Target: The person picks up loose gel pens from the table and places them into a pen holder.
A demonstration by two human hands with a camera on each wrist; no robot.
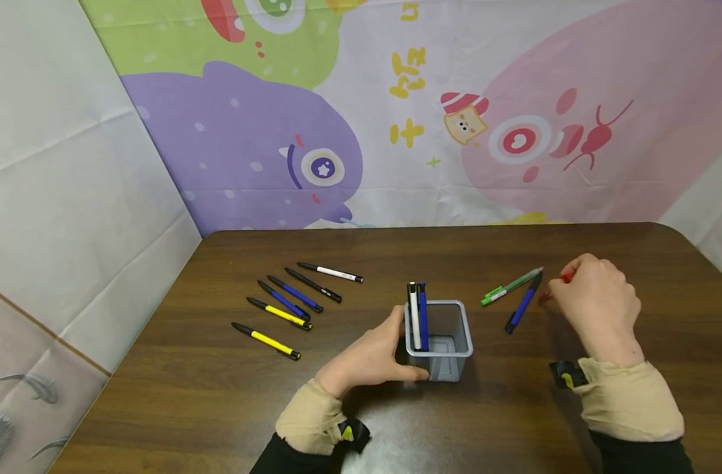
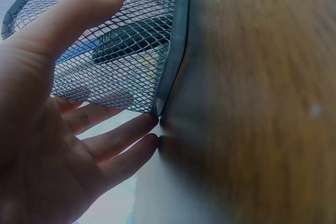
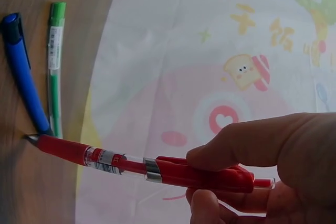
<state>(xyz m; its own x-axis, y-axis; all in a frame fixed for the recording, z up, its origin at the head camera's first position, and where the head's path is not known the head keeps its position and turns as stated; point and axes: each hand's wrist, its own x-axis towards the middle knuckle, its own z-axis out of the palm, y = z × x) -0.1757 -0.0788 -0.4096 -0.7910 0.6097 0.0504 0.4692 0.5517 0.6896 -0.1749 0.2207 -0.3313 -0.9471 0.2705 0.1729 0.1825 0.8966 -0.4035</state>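
Note:
My left hand (image 1: 366, 359) holds a grey mesh pen holder (image 1: 446, 368) by its left side, thumb along the front. In the left wrist view the fingers reach round the mesh near the base. Upright in the holder's left part stand a white pen (image 1: 414, 319) and a blue pen (image 1: 423, 322). My right hand (image 1: 597, 306) pinches a red retractable pen (image 3: 210, 176) by its rear end between thumb and fingers. Its tip points down toward the table. Just left of that hand lie a green pen (image 1: 509, 288) and a blue pen (image 1: 522, 306), their ends close together.
On the left side of the wooden table (image 1: 177, 388) several pens lie slanted: white (image 1: 331, 271), black (image 1: 313, 285), blue (image 1: 295, 294) and yellow (image 1: 266, 340) ones. A cartoon-printed cloth (image 1: 408, 184) hangs behind the table's far edge.

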